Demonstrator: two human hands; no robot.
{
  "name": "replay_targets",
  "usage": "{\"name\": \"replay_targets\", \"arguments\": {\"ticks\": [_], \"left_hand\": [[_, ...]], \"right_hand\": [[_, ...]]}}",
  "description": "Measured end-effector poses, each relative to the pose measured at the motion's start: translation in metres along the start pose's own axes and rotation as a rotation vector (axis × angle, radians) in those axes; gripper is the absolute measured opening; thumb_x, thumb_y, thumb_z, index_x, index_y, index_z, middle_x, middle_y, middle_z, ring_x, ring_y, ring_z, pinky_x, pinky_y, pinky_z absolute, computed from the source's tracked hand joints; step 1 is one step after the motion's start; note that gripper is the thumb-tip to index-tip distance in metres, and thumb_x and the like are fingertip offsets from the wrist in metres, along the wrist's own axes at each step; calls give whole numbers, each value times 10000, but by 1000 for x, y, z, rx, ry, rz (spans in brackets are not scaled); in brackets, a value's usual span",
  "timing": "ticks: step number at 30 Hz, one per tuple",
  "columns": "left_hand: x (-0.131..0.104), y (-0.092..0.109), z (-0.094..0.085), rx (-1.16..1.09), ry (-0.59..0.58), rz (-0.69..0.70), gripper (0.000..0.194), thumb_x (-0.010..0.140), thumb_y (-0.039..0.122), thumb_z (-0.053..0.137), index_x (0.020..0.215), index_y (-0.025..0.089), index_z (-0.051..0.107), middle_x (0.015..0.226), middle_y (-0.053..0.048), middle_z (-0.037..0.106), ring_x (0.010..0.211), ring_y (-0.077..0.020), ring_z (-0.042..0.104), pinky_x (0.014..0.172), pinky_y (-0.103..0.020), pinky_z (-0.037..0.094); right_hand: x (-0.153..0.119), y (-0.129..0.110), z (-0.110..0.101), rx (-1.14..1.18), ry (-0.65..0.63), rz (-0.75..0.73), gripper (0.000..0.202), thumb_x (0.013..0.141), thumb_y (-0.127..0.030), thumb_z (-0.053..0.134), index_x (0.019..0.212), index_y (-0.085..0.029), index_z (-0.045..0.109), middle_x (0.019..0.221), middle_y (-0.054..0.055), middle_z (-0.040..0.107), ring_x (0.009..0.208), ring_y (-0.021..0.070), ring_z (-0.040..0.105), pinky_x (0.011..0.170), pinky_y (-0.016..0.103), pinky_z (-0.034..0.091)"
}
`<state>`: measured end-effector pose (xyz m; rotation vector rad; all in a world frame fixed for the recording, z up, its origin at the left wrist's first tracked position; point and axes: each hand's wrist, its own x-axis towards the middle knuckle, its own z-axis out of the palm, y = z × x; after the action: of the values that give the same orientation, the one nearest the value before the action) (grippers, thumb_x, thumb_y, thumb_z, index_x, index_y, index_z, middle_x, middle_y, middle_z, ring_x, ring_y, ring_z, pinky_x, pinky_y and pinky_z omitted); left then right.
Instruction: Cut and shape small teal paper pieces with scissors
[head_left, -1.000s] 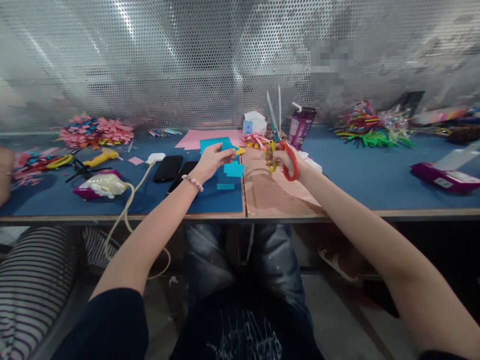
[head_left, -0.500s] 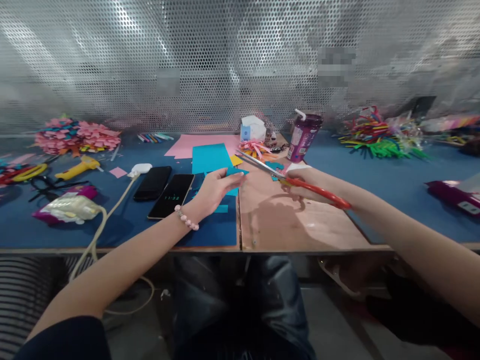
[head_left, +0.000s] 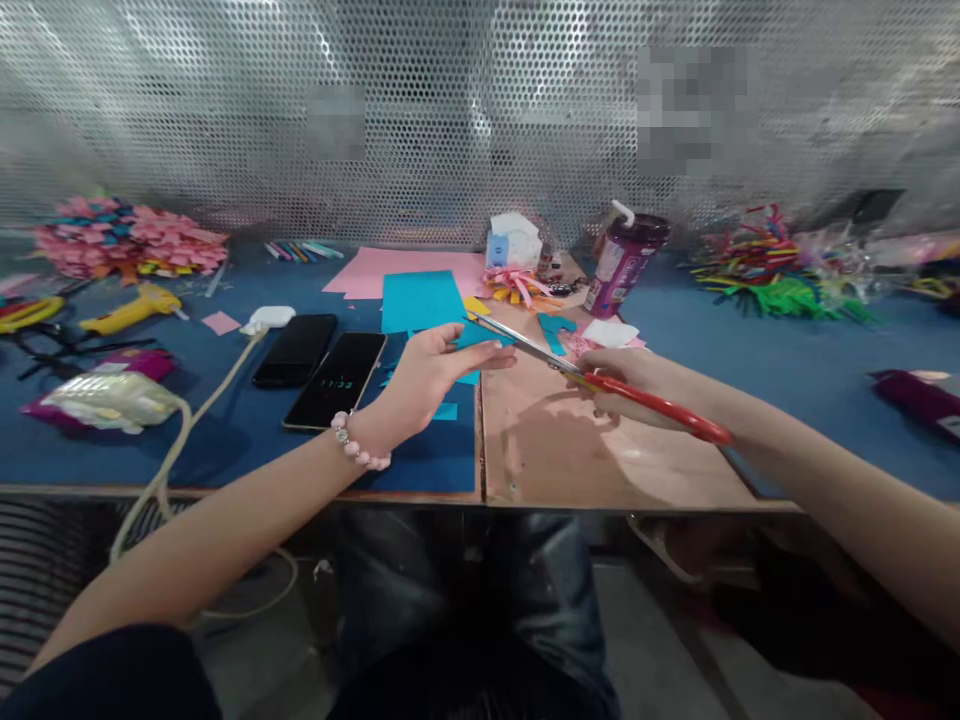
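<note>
at the near side, the pale wooden front edge of the table [head_left: 420,498] runs across, and both hands are beyond it, above the tabletop. the left hand [head_left: 420,385], with a pink bead bracelet [head_left: 360,447] at the wrist, has thumb and fingers pressed together on a small piece of bright blue paper [head_left: 480,337]. the right hand [head_left: 630,385] has its fingers closed around the long metal scissors with red and yellow handles [head_left: 667,405]. the blades point to the left and lie across this blue piece; i cannot tell if they bite into it.

under the scissors, the brown wooden board [head_left: 570,465] stretches to the front edge and gives room below the right hand. its left border makes a narrow seam with the blue tabletop [head_left: 247,450]. to the left of the left hand lies a black phone with a lit clock [head_left: 337,383], just beside a second dark phone [head_left: 295,352].

farther, a rectangular blue paper sheet [head_left: 421,300] overlaps a pink paper sheet [head_left: 382,270]. behind the board stand a white and light-blue box [head_left: 514,243] and a purple cup with dark lid and white straw [head_left: 626,265]; the content of both is hidden. a perforated metal wall [head_left: 480,140] rises behind all.
</note>
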<state>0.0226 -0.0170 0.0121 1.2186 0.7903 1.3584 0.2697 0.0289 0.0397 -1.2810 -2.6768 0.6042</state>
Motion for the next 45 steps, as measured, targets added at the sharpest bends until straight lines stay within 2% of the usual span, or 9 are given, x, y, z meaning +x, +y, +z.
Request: {"name": "replay_targets", "arguments": {"ticks": [5, 10, 19, 30, 45], "left_hand": [[-3, 2, 3, 55, 43, 42, 171, 735, 263, 716, 837, 143, 648, 889, -70, 725, 926, -246, 689, 954, -403, 494], [-2, 2, 2, 128, 89, 35, 199, 718, 290, 728, 843, 154, 655, 917, -77, 727, 920, -242, 690, 929, -381, 507], [-3, 3, 3, 155, 84, 49, 191, 744, 292, 706, 853, 146, 648, 909, -80, 728, 895, -223, 696, 908, -355, 525], [-4, 4, 5, 179, 97, 28, 186, 745, 293, 702, 853, 153, 645, 883, -68, 729, 889, -218, 700, 895, -334, 519], [-4, 2, 4, 124, 77, 36, 209, 715, 284, 721, 846, 135, 656, 909, -79, 722, 930, -232, 684, 938, -381, 507]], "right_hand": [[-4, -10, -3, -13, -16, 28, 165, 781, -272, 477, 858, -168, 580, 779, 55, 656, 661, 173, 599, 589, 271, 419], [-3, -8, -3, -27, -17, 5, 185, 756, -298, 519, 867, -165, 583, 810, 62, 655, 688, 181, 610, 602, 274, 424], [-5, -18, -1, -43, 6, 54, 175, 769, -236, 489, 886, -148, 585, 755, 60, 643, 655, 169, 589, 590, 276, 411], [-3, -17, 1, -43, 17, 46, 176, 757, -232, 496, 881, -155, 594, 772, 55, 645, 696, 175, 599, 625, 286, 431], [-5, -16, 4, -80, 37, 33, 205, 734, -216, 500, 907, -153, 590, 831, 60, 649, 708, 168, 600, 621, 267, 426]]}}
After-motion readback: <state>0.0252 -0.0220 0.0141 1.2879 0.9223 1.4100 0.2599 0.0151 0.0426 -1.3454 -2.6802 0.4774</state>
